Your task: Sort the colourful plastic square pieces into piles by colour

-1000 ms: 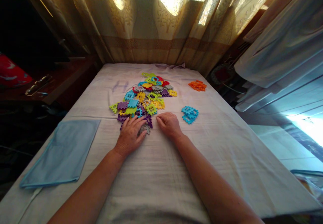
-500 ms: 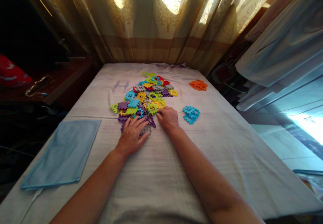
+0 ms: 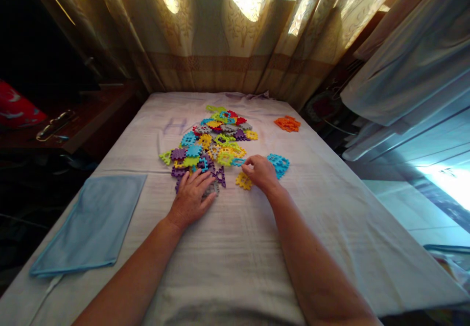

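Observation:
A mixed heap of notched plastic building tiles (image 3: 193, 151) in several colours lies in the middle of the cloth-covered table. My left hand (image 3: 193, 196) rests with fingers spread on the near edge of the heap, over purple tiles and a grey tile (image 3: 212, 188). Just right of the heap, my right hand (image 3: 260, 172) pinches a blue tile (image 3: 238, 161) by its right end. Below those fingers a yellow tile (image 3: 243, 181) lies on the cloth. Close beyond the right hand is a small group of blue tiles (image 3: 281, 164).
Orange tiles (image 3: 287, 123) form a pile at the far right. A light blue cloth item (image 3: 91, 223) with a white cable lies on the left. Curtains (image 3: 220, 42) hang behind the table, and a dark wooden cabinet (image 3: 84, 120) stands at its left.
My right hand has moved right from the heap's edge, now with a blue tile in its fingers. A yellow tile now shows apart from the heap. The left hand has stayed put.

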`<state>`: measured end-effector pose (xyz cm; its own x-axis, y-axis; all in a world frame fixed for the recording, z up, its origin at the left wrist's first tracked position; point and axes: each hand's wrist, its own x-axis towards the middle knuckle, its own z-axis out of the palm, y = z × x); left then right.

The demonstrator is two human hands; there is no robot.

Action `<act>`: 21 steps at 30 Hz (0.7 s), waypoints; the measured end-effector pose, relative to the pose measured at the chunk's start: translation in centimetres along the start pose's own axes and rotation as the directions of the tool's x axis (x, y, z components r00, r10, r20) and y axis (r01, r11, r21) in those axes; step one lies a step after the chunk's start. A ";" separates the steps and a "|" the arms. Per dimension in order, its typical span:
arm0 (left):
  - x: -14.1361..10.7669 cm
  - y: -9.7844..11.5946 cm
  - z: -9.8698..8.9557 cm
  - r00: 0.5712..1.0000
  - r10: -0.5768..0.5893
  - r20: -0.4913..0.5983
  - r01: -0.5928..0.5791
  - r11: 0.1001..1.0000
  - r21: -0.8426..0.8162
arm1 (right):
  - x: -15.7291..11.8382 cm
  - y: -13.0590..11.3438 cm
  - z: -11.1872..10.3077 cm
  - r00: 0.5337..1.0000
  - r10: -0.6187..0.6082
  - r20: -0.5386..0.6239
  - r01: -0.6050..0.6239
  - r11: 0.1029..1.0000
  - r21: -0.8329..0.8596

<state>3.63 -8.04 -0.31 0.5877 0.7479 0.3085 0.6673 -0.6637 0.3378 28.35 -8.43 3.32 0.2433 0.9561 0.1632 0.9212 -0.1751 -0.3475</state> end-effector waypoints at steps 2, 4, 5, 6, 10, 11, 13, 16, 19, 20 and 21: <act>0.0 -0.1 0.0 1.000 0.002 0.003 -0.002 1.000 -0.001 | 0.1 1.1 -1.3 0.998 0.065 0.016 -0.065 0.998 -0.001; 0.0 -0.1 0.0 1.000 0.005 0.002 -0.005 1.000 -0.002 | 0.2 2.5 -2.6 0.990 0.141 0.005 -0.141 0.990 -0.002; 0.0 -0.1 0.0 1.000 0.007 -0.001 -0.007 1.000 -0.001 | 0.2 3.4 -3.2 0.983 0.181 -0.013 -0.181 0.984 0.001; 0.0 -0.2 0.0 1.000 0.007 -0.003 -0.007 1.000 0.001 | 0.2 4.4 -3.7 0.974 0.222 -0.040 -0.222 0.975 0.007; 0.0 -0.2 0.0 1.000 0.011 0.002 -0.011 1.000 0.022 | -0.2 8.9 -4.6 0.886 0.424 -0.186 -0.425 0.904 0.040; 0.0 -0.2 0.0 1.000 0.014 0.004 -0.014 1.000 0.027 | -0.5 10.0 -4.4 0.855 0.475 -0.208 -0.475 0.878 0.051; 0.0 -0.2 0.0 1.000 0.017 0.003 -0.017 0.999 0.036 | -0.9 11.7 -3.8 0.809 0.548 -0.212 -0.545 0.835 0.075; 0.0 -0.3 0.0 1.000 0.020 0.001 -0.020 0.999 0.039 | -1.4 12.8 -2.5 0.800 0.566 -0.202 -0.556 0.824 0.109; 0.0 -0.4 0.1 1.000 0.019 0.001 -0.019 0.999 0.039 | -1.5 12.5 -1.7 0.815 0.533 -0.227 -0.522 0.846 0.109; 0.0 -0.5 0.1 1.000 0.019 -0.001 -0.019 0.999 0.039 | -1.5 12.4 -1.6 0.819 0.526 -0.231 -0.518 0.850 0.101; -0.1 -0.5 0.1 1.000 0.020 -0.005 -0.020 0.999 0.038 | -1.4 12.2 -1.6 0.821 0.522 -0.229 -0.516 0.852 0.093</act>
<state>3.34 -7.77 -0.62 0.5985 0.7346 0.3196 0.6727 -0.6775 0.2975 39.72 -12.32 0.28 0.7506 0.6402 0.1636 0.6308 -0.6205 -0.4659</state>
